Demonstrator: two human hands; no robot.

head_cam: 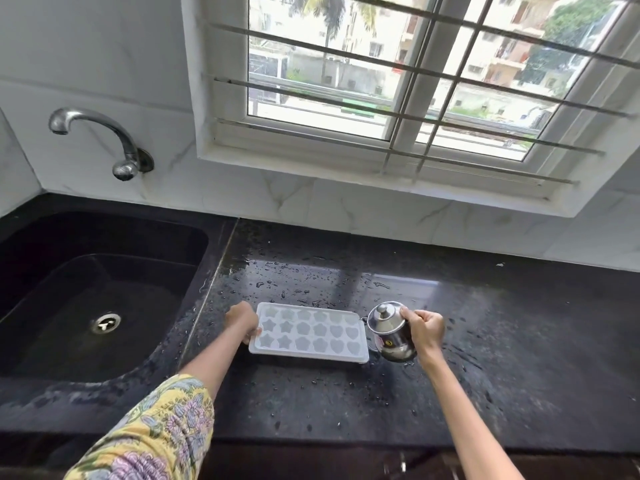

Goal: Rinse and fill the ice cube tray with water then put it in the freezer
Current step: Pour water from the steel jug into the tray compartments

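Note:
A white ice cube tray [309, 332] with star, flower and heart shaped cells lies flat on the wet black counter [485, 341]. My left hand [242, 322] grips the tray's left end. My right hand [425, 329] holds a small lidded steel jug [389, 332] by its handle, tilted with its spout over the tray's right end. I cannot tell how much water the cells hold.
A black sink [90, 299] with a steel drain lies to the left, and a chrome tap [100, 136] juts from the tiled wall above it. A barred window [398, 81] is behind the counter. Water drops dot the counter around the tray.

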